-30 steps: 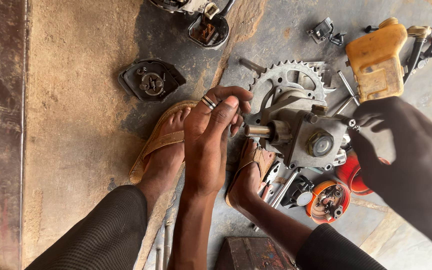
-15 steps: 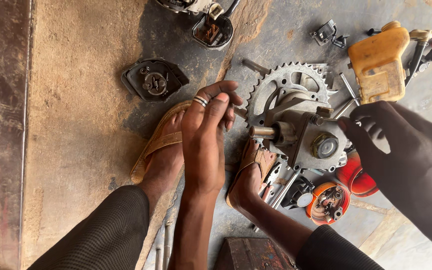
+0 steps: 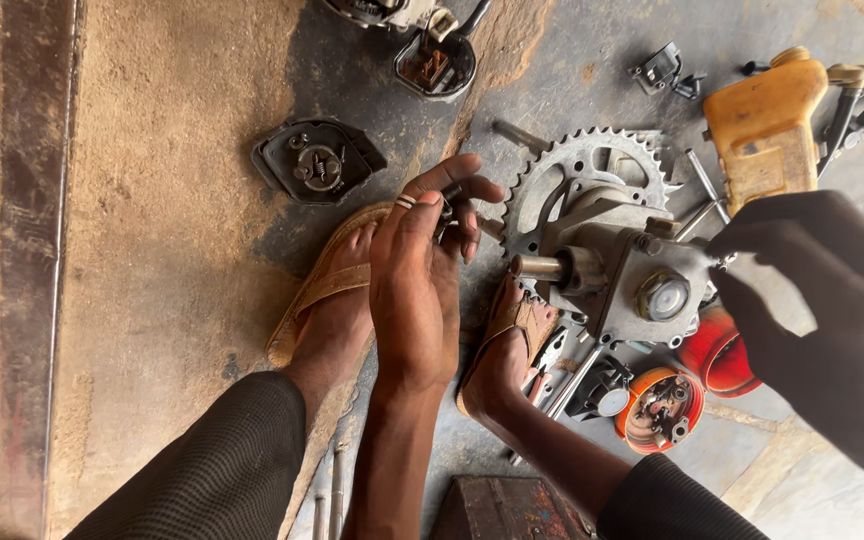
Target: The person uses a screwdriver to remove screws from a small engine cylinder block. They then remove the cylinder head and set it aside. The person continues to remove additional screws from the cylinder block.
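1. Left hand point(image 3: 420, 290) was half-curled, back of hand to the camera, ring on one finger; fingertips pinched a small dark part point(image 3: 446, 212), type too small to tell. Held clear of the floor, likely to keep it from getting lost among the loose parts.
2. Right hand point(image 3: 802, 290) was close to the lens and blurred; thumb and fingers closed together at the right edge of the housing, on something thin, maybe a pin or wire. Can't tell what exactly, or how firm the hold was.
3. Between the two hands sat the grey metal gearbox housing point(image 3: 632, 285), stub shaft point(image 3: 537, 267) pointing toward the left hand, hex plug point(image 3: 664, 296) on its face.
4. Just behind the housing, away from the person, a chain sprocket point(image 3: 572, 180) lay flat, partly covered by it.
5. Right foot in a sandal point(image 3: 507, 345) pressed against the housing's near side, seemingly to brace it; left foot in a tan sandal point(image 3: 327, 290) just beside the left hand.
6. Beyond the right hand: yellow plastic tank point(image 3: 762, 125). Nearer the person than the housing: orange round parts point(image 3: 667, 405).
7. Further from the left hand: dark cover plate point(image 3: 317, 160) on the oil-stained concrete floor point(image 3: 152, 250).
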